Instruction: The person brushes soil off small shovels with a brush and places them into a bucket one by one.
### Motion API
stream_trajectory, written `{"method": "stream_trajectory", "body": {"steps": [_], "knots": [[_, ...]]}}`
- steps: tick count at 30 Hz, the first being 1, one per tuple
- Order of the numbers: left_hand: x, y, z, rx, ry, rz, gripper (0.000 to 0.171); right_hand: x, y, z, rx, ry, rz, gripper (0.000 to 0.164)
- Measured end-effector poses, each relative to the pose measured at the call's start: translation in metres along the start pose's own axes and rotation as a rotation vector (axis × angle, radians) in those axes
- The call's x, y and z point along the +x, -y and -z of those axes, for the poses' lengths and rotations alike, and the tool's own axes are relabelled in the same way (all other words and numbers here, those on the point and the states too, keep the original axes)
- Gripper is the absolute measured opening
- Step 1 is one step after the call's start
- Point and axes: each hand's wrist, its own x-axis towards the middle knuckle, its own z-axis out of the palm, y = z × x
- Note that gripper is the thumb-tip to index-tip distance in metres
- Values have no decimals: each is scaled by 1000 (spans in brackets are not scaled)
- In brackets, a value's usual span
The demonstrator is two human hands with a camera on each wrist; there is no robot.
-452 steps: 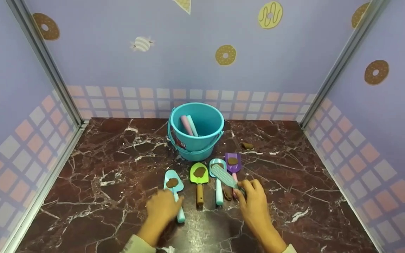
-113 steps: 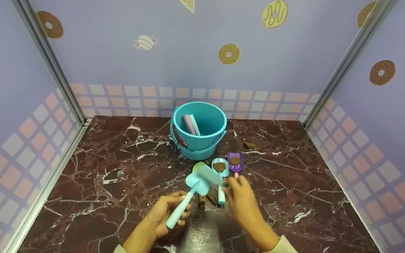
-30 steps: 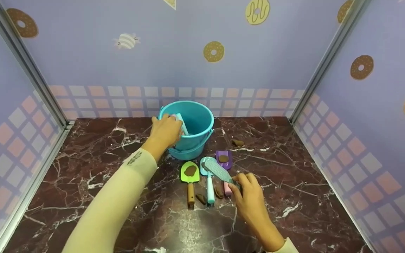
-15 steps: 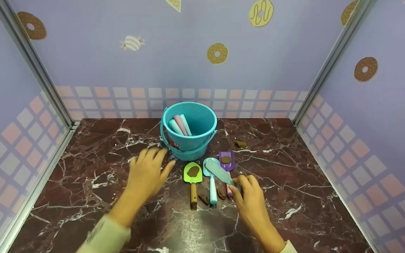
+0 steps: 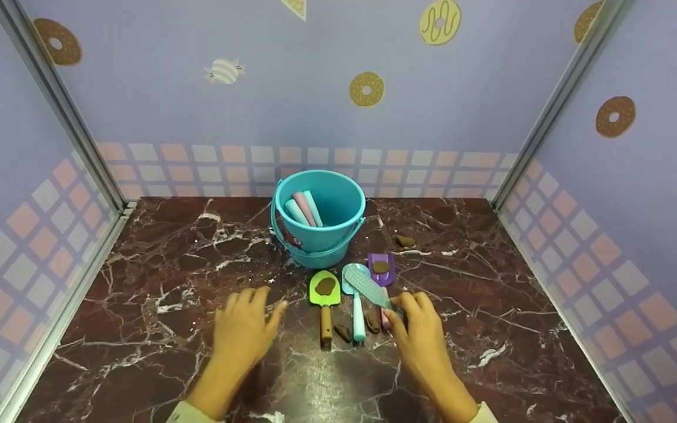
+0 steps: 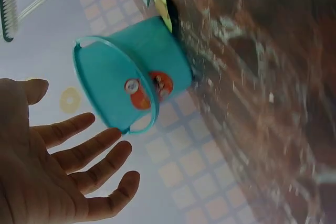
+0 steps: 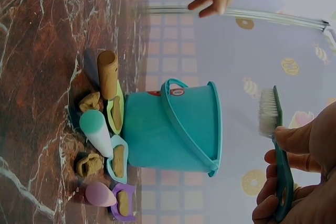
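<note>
My right hand (image 5: 419, 338) grips the dark green handle of a scrubbing brush (image 7: 284, 174) with white bristles, held above the toy shovels. Spread and holding nothing, my left hand (image 5: 241, 329) hovers left of them. On the tabletop lie a green shovel (image 5: 325, 294) with a brown handle, a light blue shovel (image 5: 358, 317) partly under the brush in the head view, and a purple shovel (image 5: 381, 275) with a pink handle. Each blade bears a brown lump (image 7: 118, 161). Behind them stands a turquoise bucket (image 5: 321, 241) with two pale blue handles and a pink handle (image 5: 304, 208) sticking up inside.
Brown pieces (image 5: 343, 332) lie between the shovel handles, and another brown piece (image 5: 405, 241) lies right of the bucket. Patterned purple walls (image 5: 291, 106) enclose the dark marbled tabletop (image 5: 156, 341) at the back and both sides.
A light blue shovel, earlier at the left and then in my left hand, now stands in the bucket. My left hand has let go and drawn back toward me. The brush stays in my right hand.
</note>
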Motion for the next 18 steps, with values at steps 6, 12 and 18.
{"method": "stream_trajectory", "body": {"steps": [6, 12, 18], "knots": [[15, -20, -57, 15, 151, 6, 64, -1, -2, 1, -8, 5, -1, 15], [29, -49, -99, -32, 229, 104, 61, -3, -2, 1, -18, 14, -11, 14], [38, -68, -119, 24, 198, 159, 57, -4, -2, 2, -17, 21, -26, 14]]}}
